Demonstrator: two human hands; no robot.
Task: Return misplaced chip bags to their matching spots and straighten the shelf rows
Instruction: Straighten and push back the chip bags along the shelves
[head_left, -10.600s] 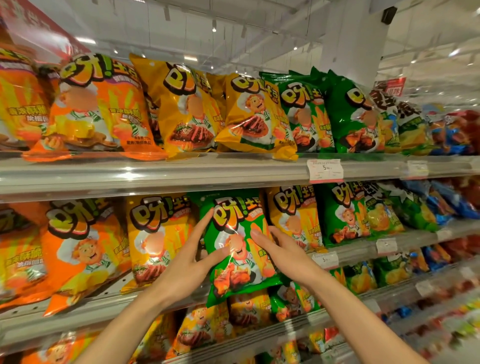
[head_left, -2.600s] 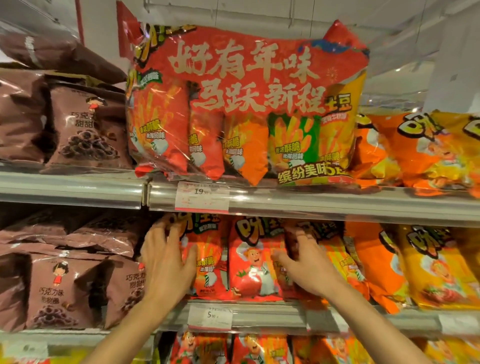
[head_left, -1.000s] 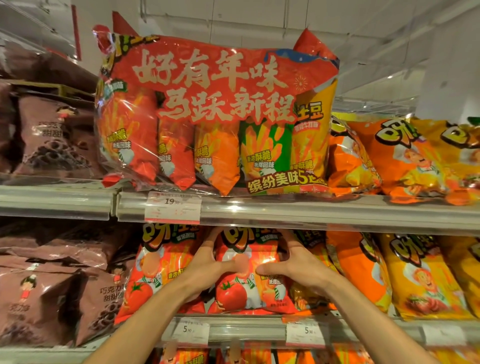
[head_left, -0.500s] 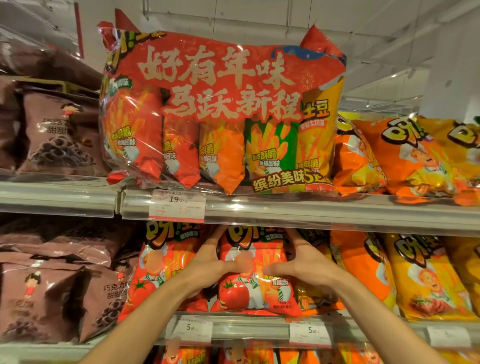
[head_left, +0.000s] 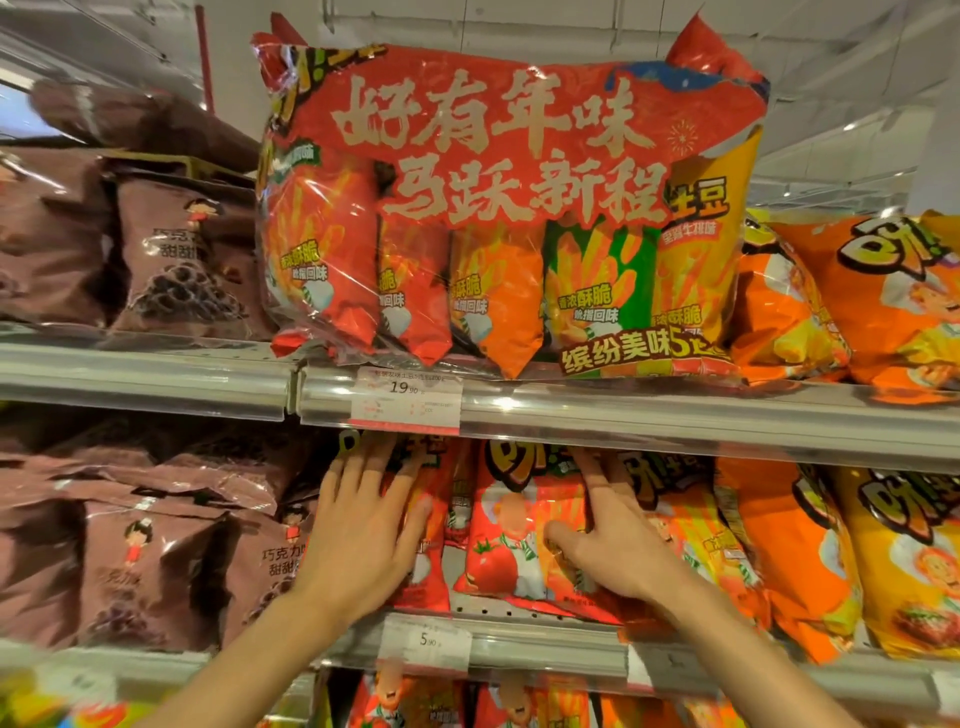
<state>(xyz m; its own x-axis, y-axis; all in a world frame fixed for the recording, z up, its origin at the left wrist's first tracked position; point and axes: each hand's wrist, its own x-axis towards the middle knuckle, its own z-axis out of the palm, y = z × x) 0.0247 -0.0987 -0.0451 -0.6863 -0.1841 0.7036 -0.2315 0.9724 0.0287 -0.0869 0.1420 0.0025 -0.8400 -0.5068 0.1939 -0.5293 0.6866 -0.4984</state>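
Shelving of pale grey metal fills our view, two tiers under a white ceiling with strip lights. On the upper shelf (head_left: 675, 415) sits a big clear-film multipack (head_left: 509, 208) with a red banner, five small pouches inside, and a white price tag (head_left: 406, 399) clipped below it. Glossy brown snack bags (head_left: 171, 254) crowd the left side, crinkled orange bags (head_left: 883, 296) the right. On the lower shelf (head_left: 519, 639) stand the red tomato chip bags (head_left: 511, 535), shiny and puffed, upright in a row. Our left hand (head_left: 363, 535) lies flat on the leftmost red bag, grip spread, fingers straight and reaching up under the tag. Our right hand (head_left: 613, 540) presses the right edge of the middle tomato bag, grip spread too, thumb pointing left across its front.
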